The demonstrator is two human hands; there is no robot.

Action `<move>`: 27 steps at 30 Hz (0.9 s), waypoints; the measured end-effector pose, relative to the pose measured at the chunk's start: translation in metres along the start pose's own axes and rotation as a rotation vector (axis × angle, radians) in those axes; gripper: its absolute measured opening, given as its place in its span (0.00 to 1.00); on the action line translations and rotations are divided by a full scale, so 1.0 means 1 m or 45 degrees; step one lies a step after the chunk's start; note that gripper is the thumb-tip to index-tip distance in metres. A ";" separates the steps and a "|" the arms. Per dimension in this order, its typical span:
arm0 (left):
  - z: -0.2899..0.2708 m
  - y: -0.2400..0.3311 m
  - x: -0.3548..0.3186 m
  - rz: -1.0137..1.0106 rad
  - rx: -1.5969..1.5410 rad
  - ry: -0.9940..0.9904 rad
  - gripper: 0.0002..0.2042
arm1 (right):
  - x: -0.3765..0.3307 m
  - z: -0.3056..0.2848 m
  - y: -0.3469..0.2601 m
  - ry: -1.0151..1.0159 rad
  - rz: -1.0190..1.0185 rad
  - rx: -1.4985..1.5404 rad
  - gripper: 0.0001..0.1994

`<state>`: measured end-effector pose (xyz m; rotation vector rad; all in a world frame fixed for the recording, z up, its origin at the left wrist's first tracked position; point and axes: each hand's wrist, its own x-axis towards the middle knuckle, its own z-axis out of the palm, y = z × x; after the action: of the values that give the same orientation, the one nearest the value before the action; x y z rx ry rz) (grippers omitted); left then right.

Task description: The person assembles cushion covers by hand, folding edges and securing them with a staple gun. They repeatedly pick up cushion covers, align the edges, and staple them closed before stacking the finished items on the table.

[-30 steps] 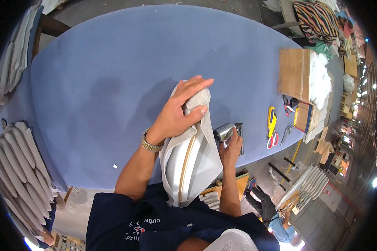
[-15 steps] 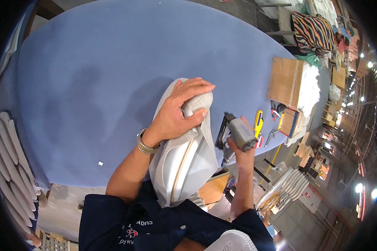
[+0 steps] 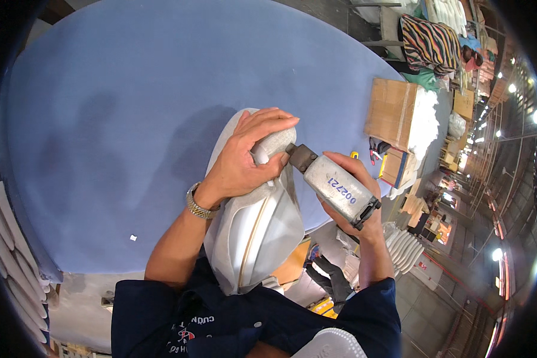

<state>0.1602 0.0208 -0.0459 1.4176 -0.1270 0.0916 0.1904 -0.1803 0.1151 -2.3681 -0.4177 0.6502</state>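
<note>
- Gripping the upper end of a grey fabric-covered padded piece (image 3: 280,232), the left hand (image 3: 241,155) has its fingers curled over the top and its thumb tucked near the fold.
- Right hand (image 3: 364,231) is wrapped round a staple gun (image 3: 338,186), just right of the padded piece's upper end; whether the nose touches the fabric, I cannot tell.
- Beneath that end lies the blue desk (image 3: 131,89).
- A cardboard box (image 3: 391,113) of white stuffing (image 3: 425,122) stands well right of the padded piece.
</note>
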 end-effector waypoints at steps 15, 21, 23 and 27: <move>-0.011 -0.010 0.002 -0.029 -0.095 -0.028 0.29 | 0.034 -0.020 -0.036 -0.379 0.082 -0.237 0.35; -0.018 -0.013 0.001 -0.042 -0.125 -0.033 0.29 | 0.037 -0.013 -0.042 -0.361 0.061 -0.224 0.38; -0.019 -0.014 0.001 -0.051 -0.147 -0.035 0.30 | 0.043 -0.012 -0.045 -0.376 0.102 -0.247 0.37; -0.019 -0.019 0.001 -0.071 -0.144 -0.028 0.31 | 0.055 -0.010 -0.046 -0.376 0.138 -0.235 0.35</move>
<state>0.1645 0.0365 -0.0672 1.3083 -0.1088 0.0222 0.2353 -0.1260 0.1328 -2.4875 -0.4973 1.0603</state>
